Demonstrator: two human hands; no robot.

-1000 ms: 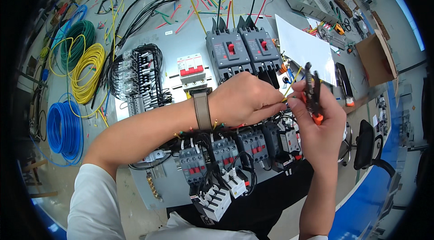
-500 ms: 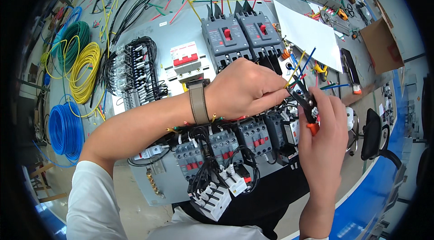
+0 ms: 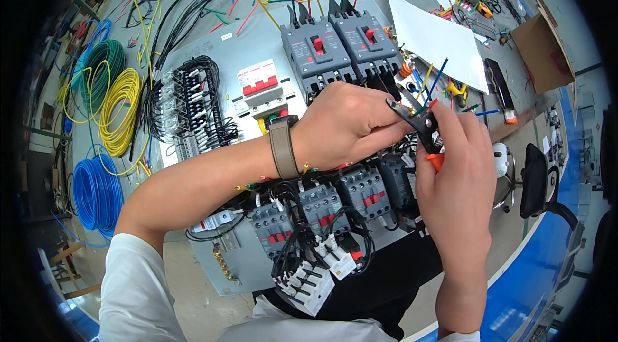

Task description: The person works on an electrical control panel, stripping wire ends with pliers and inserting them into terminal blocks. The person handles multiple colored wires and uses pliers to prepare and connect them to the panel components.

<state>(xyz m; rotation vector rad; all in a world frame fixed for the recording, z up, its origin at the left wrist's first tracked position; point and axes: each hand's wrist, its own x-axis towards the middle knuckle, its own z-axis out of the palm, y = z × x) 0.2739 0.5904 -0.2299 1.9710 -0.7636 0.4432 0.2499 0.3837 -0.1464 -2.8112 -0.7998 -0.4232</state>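
Observation:
My right hand (image 3: 457,161) grips wire strippers (image 3: 426,124) with black jaws and orange handles. Their jaws are spread and lie right by the fingertips of my left hand (image 3: 360,124). Thumb and index finger of that hand are pinched together; what is between them is hidden. Beyond the jaws stand a yellow wire (image 3: 425,82) and a blue wire (image 3: 440,76). Two grey circuit breakers (image 3: 318,49) with red levers lie just past my left hand. Several contactors (image 3: 320,208) with red parts sit in a row below my left forearm, on a grey mounting plate (image 3: 241,258).
Coils of blue wire (image 3: 96,189), yellow wire (image 3: 122,113) and green wire (image 3: 106,68) lie at the left. A white breaker (image 3: 259,82) and a black-wired relay row (image 3: 193,104) are on the plate. White paper (image 3: 438,42) and a cardboard box (image 3: 544,55) are at the right.
The strippers have turned, with their jaws now spread wider and further left against my left fingertips. My left hand keeps its pinch. The whole view has shifted slightly.

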